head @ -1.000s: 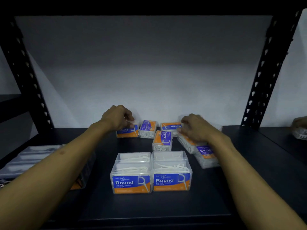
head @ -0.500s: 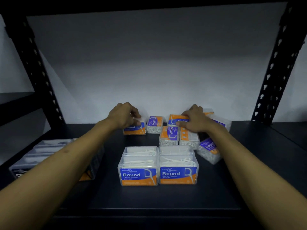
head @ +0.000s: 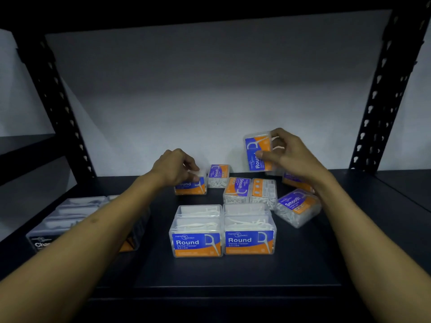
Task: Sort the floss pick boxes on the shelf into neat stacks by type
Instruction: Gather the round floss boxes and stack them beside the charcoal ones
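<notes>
Clear floss pick boxes with blue-and-orange labels lie on the dark shelf (head: 233, 271). My right hand (head: 291, 155) holds a Round box (head: 255, 151) turned on end, lifted above the back of the shelf. My left hand (head: 177, 167) grips the top of another Round box (head: 190, 187) standing at the back left. Two Round boxes (head: 197, 243) (head: 249, 241) stand side by side at the front. Several Smooth boxes (head: 238, 188) (head: 218, 174) (head: 295, 206) lie loose between them, one tilted at the right.
Black-labelled boxes (head: 58, 220) stand in rows at the left, partly behind my left forearm. Perforated black uprights (head: 58, 101) (head: 382, 89) flank the shelf, with a white wall behind. A box lying label-down (head: 263, 191) sits beside the Smooth ones.
My right hand has picked a Round box out of the pile at the back right and raised it off the shelf. My left hand stays on its Round box.
</notes>
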Action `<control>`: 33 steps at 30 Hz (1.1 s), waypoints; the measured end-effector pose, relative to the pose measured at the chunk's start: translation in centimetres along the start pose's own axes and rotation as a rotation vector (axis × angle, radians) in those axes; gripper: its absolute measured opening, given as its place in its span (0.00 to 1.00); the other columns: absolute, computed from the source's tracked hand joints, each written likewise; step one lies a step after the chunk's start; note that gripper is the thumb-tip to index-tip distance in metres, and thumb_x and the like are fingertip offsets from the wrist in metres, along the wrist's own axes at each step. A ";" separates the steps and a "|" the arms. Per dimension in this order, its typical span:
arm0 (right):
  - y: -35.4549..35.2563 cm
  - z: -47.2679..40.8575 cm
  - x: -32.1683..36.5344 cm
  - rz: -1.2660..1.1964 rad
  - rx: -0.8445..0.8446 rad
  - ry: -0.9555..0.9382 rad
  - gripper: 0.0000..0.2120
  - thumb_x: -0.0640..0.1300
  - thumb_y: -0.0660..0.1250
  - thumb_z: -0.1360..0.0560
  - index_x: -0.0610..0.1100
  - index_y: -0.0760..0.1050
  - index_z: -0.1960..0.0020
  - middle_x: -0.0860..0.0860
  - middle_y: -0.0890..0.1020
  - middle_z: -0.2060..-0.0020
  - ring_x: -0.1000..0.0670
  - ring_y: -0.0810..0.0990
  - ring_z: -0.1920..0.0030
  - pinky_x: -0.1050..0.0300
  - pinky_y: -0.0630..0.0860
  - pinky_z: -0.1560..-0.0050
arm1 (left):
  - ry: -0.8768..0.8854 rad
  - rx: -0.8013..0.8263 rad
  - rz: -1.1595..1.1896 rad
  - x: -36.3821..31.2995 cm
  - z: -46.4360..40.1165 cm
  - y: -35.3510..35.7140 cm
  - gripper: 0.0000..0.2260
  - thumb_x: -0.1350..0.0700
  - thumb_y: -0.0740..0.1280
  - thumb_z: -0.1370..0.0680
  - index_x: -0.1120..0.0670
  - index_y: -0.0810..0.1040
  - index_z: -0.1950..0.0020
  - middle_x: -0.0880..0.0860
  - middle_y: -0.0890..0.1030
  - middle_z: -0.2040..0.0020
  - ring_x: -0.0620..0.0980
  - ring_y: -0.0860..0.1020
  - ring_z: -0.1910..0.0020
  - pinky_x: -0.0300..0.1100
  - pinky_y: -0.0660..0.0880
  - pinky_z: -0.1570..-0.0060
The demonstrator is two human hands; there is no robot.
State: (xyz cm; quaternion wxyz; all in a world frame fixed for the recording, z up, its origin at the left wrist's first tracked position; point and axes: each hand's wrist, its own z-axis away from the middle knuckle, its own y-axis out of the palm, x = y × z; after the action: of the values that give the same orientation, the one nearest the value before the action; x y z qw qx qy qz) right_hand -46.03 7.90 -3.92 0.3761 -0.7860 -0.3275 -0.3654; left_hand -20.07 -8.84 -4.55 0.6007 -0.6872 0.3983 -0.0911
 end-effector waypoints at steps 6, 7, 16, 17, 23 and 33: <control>0.6 5.0 0.6 -0.083 0.089 0.036 0.22 0.32 0.74 0.28 0.41 0.69 0.39 0.38 0.81 0.53 0.47 0.84 0.55 0.48 0.82 0.50 | 0.030 0.103 -0.035 -0.9 1.6 -1.3 0.14 0.52 0.80 0.31 0.51 0.85 0.47 0.48 0.85 0.46 0.49 0.81 0.47 0.50 0.80 0.46; 0.7 5.7 0.7 -0.080 0.090 0.031 0.23 0.33 0.74 0.28 0.42 0.70 0.37 0.38 0.81 0.52 0.47 0.85 0.54 0.49 0.83 0.50 | 0.041 0.113 -0.064 -1.1 1.9 -1.4 0.14 0.51 0.80 0.30 0.50 0.85 0.46 0.48 0.85 0.46 0.48 0.81 0.47 0.50 0.80 0.46; 0.5 10.5 -0.4 -0.328 -0.208 0.040 0.19 0.37 0.75 0.30 0.48 0.69 0.46 0.41 0.82 0.48 0.53 0.85 0.57 0.56 0.83 0.55 | -0.027 0.194 -0.076 -2.6 3.5 -2.2 0.19 0.45 0.79 0.31 0.51 0.81 0.45 0.50 0.83 0.45 0.51 0.81 0.46 0.49 0.81 0.45; 0.4 10.7 -0.5 -0.337 -0.211 0.035 0.21 0.40 0.76 0.31 0.50 0.70 0.44 0.40 0.82 0.46 0.51 0.85 0.55 0.52 0.83 0.52 | -0.043 0.215 -0.035 -2.4 3.6 -2.3 0.19 0.45 0.78 0.30 0.51 0.81 0.44 0.51 0.82 0.43 0.51 0.81 0.45 0.48 0.81 0.46; -0.2 10.8 -0.8 -0.251 -0.234 0.021 0.21 0.34 0.75 0.28 0.42 0.76 0.37 0.45 0.85 0.48 0.50 0.85 0.51 0.55 0.83 0.51 | -0.052 0.285 0.208 -1.9 4.7 -1.9 0.14 0.51 0.72 0.23 0.53 0.77 0.39 0.54 0.81 0.39 0.53 0.80 0.40 0.47 0.80 0.44; 1.1 10.8 -0.1 -0.261 -0.158 0.094 0.23 0.32 0.72 0.26 0.46 0.70 0.35 0.49 0.84 0.49 0.54 0.86 0.52 0.60 0.82 0.60 | 0.087 0.279 0.186 -3.3 6.3 -1.4 0.08 0.55 0.66 0.19 0.52 0.80 0.41 0.51 0.83 0.42 0.49 0.81 0.42 0.47 0.78 0.39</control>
State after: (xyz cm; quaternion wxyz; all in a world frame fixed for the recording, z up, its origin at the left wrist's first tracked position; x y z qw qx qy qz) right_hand -41.72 16.28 -9.22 0.2774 -0.7459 -0.3790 -0.4723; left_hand -17.83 -1.95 -3.76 0.6782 -0.5527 0.4694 -0.1193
